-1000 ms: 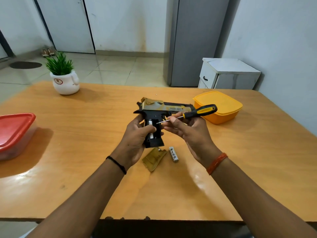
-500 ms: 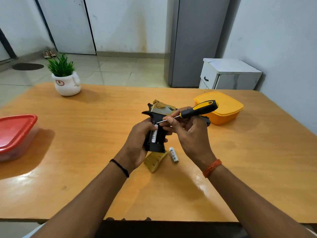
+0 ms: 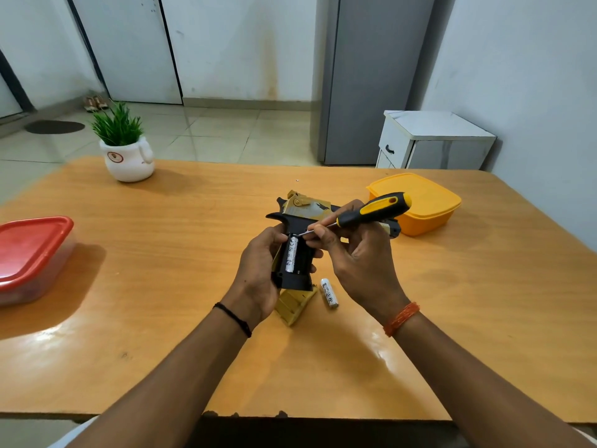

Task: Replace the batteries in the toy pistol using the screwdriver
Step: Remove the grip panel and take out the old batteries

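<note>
Fingers [image 3: 318, 233] pinching screwdriver [image 3: 371, 212], tip at battery [image 3: 291, 254]

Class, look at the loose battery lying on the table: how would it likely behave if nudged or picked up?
The battery is a smooth cylinder lying on its side, so it would probably roll. The table looks glossy, so it may slide easily. It likely feels rigid.

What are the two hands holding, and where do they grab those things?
The left hand grips the toy pistol by its black grip. The right hand holds the screwdriver where shaft meets handle.
</note>
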